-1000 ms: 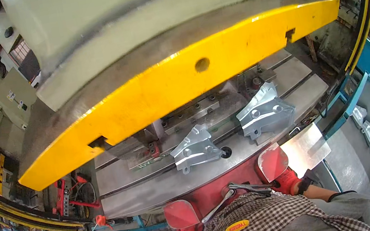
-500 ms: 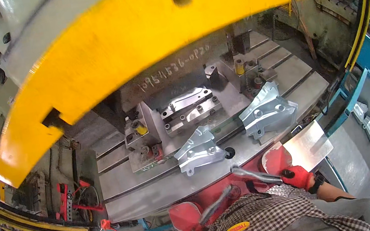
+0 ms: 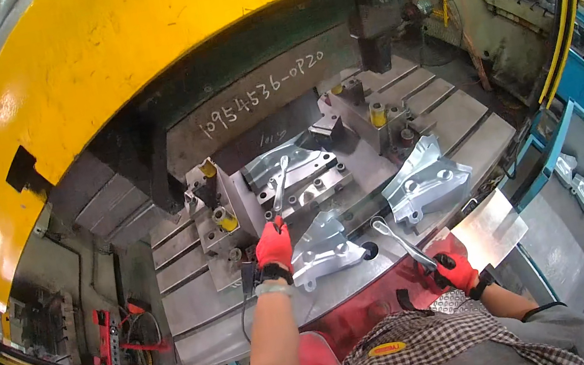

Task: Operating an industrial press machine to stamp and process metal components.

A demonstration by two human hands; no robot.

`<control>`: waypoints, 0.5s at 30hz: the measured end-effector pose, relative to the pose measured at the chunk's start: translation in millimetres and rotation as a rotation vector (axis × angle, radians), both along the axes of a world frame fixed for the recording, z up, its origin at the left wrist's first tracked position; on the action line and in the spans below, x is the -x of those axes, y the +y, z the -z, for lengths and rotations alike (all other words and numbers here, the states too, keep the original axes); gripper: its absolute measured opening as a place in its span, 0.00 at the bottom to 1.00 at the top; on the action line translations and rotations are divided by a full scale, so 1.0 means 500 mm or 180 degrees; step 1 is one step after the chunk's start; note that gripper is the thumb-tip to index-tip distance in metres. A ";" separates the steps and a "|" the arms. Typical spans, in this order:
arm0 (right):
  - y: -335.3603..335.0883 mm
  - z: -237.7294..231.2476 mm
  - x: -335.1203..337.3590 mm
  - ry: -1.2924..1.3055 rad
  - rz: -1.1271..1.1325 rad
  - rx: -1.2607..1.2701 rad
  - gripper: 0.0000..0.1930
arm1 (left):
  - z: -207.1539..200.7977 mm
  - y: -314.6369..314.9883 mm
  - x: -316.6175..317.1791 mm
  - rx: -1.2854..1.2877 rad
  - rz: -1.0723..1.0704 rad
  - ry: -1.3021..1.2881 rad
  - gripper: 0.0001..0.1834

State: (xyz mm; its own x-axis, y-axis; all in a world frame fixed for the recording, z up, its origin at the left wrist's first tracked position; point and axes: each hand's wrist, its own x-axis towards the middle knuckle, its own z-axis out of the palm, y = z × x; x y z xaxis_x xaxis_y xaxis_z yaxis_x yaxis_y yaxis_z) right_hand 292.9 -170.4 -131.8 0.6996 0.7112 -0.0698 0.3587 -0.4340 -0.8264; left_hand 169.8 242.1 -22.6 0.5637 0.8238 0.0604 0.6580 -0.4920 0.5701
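The left hand, in a red glove, grips a metal rod reaching onto the stamped part in the die. The right hand clasps a second rod, apparently touching nothing.

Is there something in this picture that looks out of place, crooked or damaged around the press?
Nothing stands out. The left hand in a red glove holds a metal rod tool reaching to the pressed grey metal part on the die. The right hand holds another metal tool. Two similar parts lie flat.
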 end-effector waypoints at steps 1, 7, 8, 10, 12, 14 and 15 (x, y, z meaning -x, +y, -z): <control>0.001 0.000 0.001 0.0153 0.0046 -0.0020 0.10 | 0.003 0.005 -0.013 0.0009 -0.0104 0.0228 0.16; 0.006 -0.001 0.004 -0.0119 0.0174 -0.0050 0.12 | 0.024 0.011 -0.009 0.0103 -0.0137 0.0014 0.16; 0.005 -0.001 0.003 0.0179 0.0219 0.0037 0.14 | 0.026 0.007 -0.003 0.0055 -0.0072 -0.0043 0.16; 0.001 0.000 -0.001 0.0375 0.0142 0.0117 0.14 | 0.026 -0.005 0.008 0.0074 -0.0164 -0.0077 0.16; -0.001 0.002 -0.003 0.0448 0.0042 0.0162 0.13 | 0.029 -0.031 0.037 0.0044 -0.0101 -0.0367 0.15; -0.003 0.002 -0.005 -0.0090 -0.0271 0.0133 0.13 | 0.033 -0.071 0.088 0.0323 -0.0004 -0.0578 0.15; -0.003 0.002 -0.005 -0.0001 -0.0189 0.0075 0.13 | 0.040 -0.102 0.124 0.0188 0.0038 -0.0615 0.15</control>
State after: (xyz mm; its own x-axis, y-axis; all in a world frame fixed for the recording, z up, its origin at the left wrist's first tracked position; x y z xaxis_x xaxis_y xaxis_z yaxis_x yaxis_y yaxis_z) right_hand 295.5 -172.0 -132.8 0.6561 0.7497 -0.0868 0.3846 -0.4311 -0.8162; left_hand 108.0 191.0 -42.6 0.5561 0.8224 0.1202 0.5277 -0.4612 0.7133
